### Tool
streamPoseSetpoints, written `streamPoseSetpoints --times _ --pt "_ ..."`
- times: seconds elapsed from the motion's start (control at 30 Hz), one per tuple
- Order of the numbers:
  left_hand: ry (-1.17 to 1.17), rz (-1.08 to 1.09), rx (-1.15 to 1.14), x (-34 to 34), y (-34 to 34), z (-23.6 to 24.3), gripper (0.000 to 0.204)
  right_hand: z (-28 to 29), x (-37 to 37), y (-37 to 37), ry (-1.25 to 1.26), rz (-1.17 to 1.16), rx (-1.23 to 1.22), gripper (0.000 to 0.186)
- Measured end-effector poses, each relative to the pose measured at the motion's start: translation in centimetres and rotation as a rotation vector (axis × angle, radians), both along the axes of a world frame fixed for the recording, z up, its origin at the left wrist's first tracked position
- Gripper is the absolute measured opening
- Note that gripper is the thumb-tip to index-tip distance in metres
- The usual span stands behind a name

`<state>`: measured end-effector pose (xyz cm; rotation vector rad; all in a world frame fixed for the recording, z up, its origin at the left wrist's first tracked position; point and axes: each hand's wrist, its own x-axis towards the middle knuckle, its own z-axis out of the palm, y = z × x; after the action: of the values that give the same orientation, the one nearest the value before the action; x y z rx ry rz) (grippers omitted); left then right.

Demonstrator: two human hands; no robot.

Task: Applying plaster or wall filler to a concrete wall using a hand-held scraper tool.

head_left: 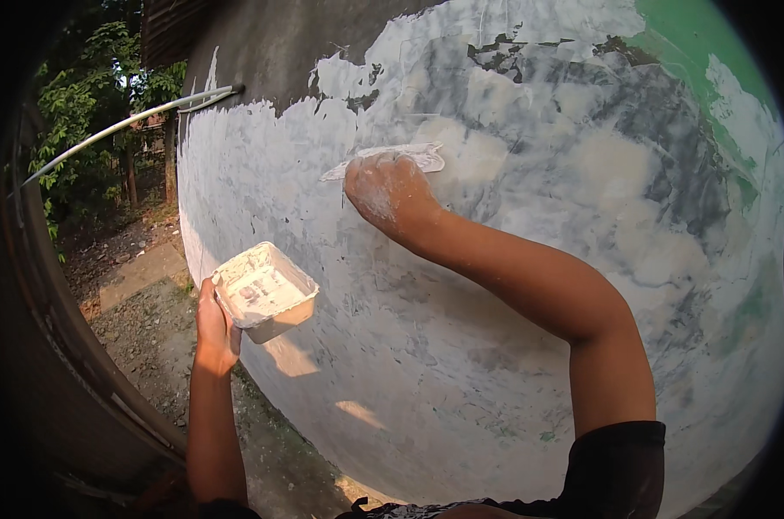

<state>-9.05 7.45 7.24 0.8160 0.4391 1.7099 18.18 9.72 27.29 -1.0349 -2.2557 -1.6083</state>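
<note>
My right hand (pixel 388 190), dusted with white, grips a flat spreader (pixel 427 156) smeared with white paste and holds it against the wall (pixel 522 216). The wall is patchy with white and cream filler over dark grey, with green paint at the upper right. My left hand (pixel 215 324) holds a squarish pale plastic tub (pixel 288 316) by its left side, lower and to the left of the spreader. The tub's inside is coated with pale paste, and its opening faces up.
A long white pipe (pixel 119 126) crosses from the wall toward the left edge. Trees (pixel 76 104), bare dirt and a concrete slab (pixel 132 281) lie beyond the wall's left edge. A dark curved edge (pixel 76 346) runs down the far left, and rough ground shows below.
</note>
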Motion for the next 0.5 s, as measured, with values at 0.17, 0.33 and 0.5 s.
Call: streamPoseSetpoints --times 0.17,0.33,0.5 --pt "-0.019 0.049 -0.055 2.2 0.4 1.8 0.048 8.2 4.3 -1.4 0.115 0.036 0.611 0.007" --pt "-0.012 -0.037 -0.084 5.4 2.6 3.4 0.046 10.2 11.1 -0.2 0.149 -0.056 0.684 0.016" --pt "0.027 -0.191 0.062 7.0 4.5 3.2 0.044 1.8 8.9 -0.5 -0.014 -0.204 0.346 0.040"
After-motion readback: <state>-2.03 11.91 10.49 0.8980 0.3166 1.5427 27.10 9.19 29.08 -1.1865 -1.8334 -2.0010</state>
